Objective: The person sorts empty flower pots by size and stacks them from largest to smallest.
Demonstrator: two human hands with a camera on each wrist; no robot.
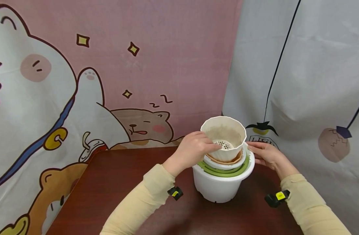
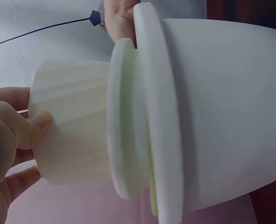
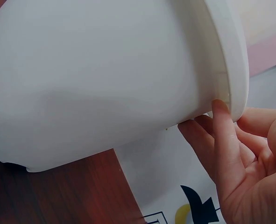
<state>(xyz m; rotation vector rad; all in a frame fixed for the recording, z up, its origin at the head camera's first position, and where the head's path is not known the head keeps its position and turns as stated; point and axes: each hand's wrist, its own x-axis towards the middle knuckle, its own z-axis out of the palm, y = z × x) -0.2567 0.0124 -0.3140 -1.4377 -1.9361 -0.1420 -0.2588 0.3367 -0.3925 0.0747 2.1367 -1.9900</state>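
A small off-white faceted flower pot [image 1: 226, 125] with a grid of drainage holes in its base stands tilted at the top of a stack of nested pots. My left hand [image 1: 194, 148] pinches its rim, with the thumb [image 2: 42, 122] on the outer wall and fingers over the edge. Beneath it show a terracotta-coloured rim [image 1: 236, 159], a white rim [image 1: 223, 166] and a green rim [image 1: 226, 173]. All of them sit inside a large white flower pot [image 1: 217, 189]. At that pot's right side, my right hand [image 1: 269, 156] grips the rim between thumb and fingers [image 3: 226, 144].
The pots stand on a dark reddish-brown table [image 1: 108, 182], near its back right part. Behind it hangs a pink cloth [image 1: 179, 58] with cartoon animals, and a pale grey cloth [image 1: 308, 81] hangs to the right.
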